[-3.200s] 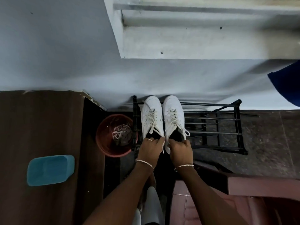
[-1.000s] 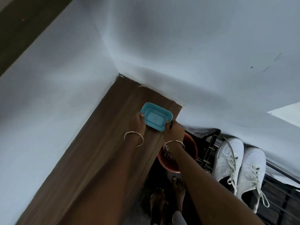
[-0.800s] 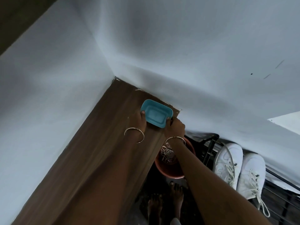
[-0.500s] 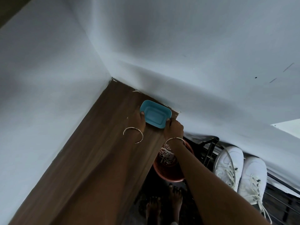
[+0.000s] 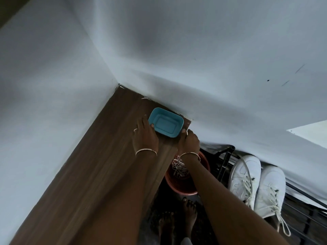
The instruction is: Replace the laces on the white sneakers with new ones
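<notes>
Both hands, earlier on the sneaker heels, now flank a shallow teal rectangular plastic tub (image 5: 165,124) on a brown wood-grain countertop (image 5: 106,165); left hand (image 5: 144,137) pinches its left end, thumb on rim; right hand (image 5: 188,140) sets a thumb on the right corner, other fingers hidden; white sneakers (image 5: 256,184), old laces in, stand on a black metal rack (image 5: 226,161), well apart; preparation, probably; next, carry the empty tub over; a terracotta bowl (image 5: 184,190) of bundled laces (image 5: 178,167) lies beneath the right wrist.
</notes>
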{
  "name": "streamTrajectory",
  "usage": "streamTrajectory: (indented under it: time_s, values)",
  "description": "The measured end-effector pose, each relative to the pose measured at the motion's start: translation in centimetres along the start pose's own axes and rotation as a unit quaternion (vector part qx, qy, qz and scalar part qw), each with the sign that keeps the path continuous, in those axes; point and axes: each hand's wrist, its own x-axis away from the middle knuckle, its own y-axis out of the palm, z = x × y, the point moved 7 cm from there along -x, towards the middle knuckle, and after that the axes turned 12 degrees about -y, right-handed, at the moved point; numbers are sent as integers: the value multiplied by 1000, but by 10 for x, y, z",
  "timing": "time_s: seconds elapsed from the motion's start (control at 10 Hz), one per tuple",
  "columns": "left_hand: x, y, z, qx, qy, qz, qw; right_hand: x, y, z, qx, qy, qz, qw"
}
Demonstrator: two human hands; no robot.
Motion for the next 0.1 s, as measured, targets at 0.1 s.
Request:
streamTrajectory:
  time_s: [0.1]
  values:
    - [27, -5, 14, -22, 71, 3, 997, 16, -7, 6, -4, 25, -7, 1000]
